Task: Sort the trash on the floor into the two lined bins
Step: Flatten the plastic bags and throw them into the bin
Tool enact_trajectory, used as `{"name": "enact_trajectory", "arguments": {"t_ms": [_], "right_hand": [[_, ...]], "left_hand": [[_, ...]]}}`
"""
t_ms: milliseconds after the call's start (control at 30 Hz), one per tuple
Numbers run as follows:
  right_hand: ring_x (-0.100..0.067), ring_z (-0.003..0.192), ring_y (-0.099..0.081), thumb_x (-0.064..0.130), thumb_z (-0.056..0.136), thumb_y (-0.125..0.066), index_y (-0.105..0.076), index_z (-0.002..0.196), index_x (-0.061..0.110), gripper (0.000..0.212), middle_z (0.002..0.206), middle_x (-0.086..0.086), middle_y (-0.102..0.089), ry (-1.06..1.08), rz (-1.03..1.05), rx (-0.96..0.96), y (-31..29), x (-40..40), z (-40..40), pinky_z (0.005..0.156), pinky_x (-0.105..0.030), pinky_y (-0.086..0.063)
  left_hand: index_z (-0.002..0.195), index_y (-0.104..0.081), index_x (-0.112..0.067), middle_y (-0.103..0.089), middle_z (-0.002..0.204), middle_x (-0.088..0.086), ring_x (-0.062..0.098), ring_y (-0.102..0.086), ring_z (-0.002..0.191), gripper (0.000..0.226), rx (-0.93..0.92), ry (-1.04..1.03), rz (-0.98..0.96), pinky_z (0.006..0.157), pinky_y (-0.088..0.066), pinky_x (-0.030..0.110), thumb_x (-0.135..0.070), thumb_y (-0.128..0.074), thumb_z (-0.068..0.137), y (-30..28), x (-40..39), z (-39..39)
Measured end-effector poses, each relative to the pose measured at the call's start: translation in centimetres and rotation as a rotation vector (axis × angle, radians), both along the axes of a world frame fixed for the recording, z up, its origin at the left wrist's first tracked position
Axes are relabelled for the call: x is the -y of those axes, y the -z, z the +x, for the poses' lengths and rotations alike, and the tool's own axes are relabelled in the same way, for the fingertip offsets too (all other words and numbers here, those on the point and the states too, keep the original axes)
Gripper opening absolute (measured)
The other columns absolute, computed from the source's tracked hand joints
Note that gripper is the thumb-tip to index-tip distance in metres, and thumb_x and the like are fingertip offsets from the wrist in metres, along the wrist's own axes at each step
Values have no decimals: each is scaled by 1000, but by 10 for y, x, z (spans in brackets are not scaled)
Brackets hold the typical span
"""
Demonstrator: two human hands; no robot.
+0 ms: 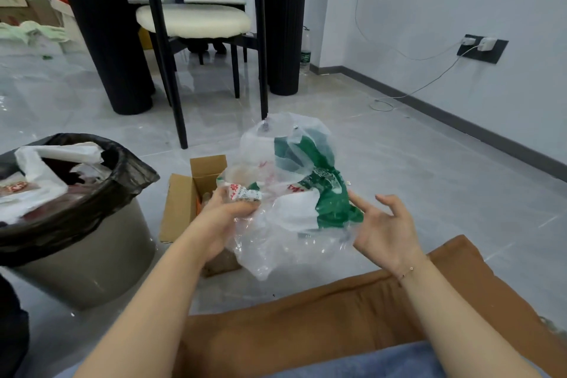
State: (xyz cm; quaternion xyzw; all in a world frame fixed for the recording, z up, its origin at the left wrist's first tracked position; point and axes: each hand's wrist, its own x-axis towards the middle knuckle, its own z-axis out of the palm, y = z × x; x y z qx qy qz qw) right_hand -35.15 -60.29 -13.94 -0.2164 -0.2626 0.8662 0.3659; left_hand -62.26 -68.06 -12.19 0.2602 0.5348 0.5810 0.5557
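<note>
the left hand (228, 218) pinches a bunch of plastic bags (288, 193), clear, white and green, holding it above the floor between both arms. the right hand (383, 228) is spread, palm up, fingers relaxed, just beside the bunch at its green part; whether it touches is unclear. one bin (76, 202) with a black liner stands at left, already holding white bags and wrappers, so part of the sorting looks done. a second bin is not in view. a cardboard box (190, 193) sits behind the left hand with something inside, likely still to sort. the bunch itself is not yet binned.
</note>
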Motion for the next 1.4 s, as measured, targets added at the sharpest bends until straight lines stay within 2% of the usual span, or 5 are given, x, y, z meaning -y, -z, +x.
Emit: {"name": "enact_trajectory", "arguments": {"t_ms": [600, 933, 1100, 1233, 1400], "right_hand": [[-32, 94, -67, -9, 76, -62, -57, 127, 15, 56, 114, -20, -67, 185, 198, 327, 6, 0, -10, 86, -45, -56], [-25, 93, -66, -11, 86, -46, -65, 112, 4, 36, 104, -12, -70, 167, 277, 306, 5, 0, -13, 74, -31, -58], [-23, 86, -65, 36, 88, -52, -68, 107, 3, 41, 109, -8, -68, 141, 176, 241, -4, 3, -18, 76, -34, -57], [-18, 79, -65, 25, 76, -69, -66, 85, 9, 18, 89, -9, -70, 420, 222, 355, 1, 12, -35, 74, -29, -55], [-20, 84, -59, -5, 77, -70, -61, 72, 23, 29, 93, -5, -60, 607, 573, 617, 9, 12, -38, 79, -39, -51]], "left_hand": [[132, -55, -24, -62, 129, 6, 29, -62, 112, 50, 235, 399, 95, 89, -52, 44, -26, -68, 84, -6, 7, -22], [121, -63, -25, -67, 119, 10, 26, -69, 90, 54, -16, 85, 52, 64, -59, 32, 12, -60, 82, 9, -5, -13], [128, -55, -14, -66, 119, 13, 20, -69, 84, 40, 3, -77, 46, 60, -58, 29, -4, -61, 90, 11, -6, -8], [143, -36, -17, -49, 138, 12, 26, -54, 125, 64, 427, -70, 154, 104, -46, 37, -35, -62, 88, 7, -7, 1], [148, -19, -45, -37, 151, 12, 31, -33, 140, 102, 258, 299, 128, 111, -22, 63, -65, -74, 65, 3, -2, 23]]}}
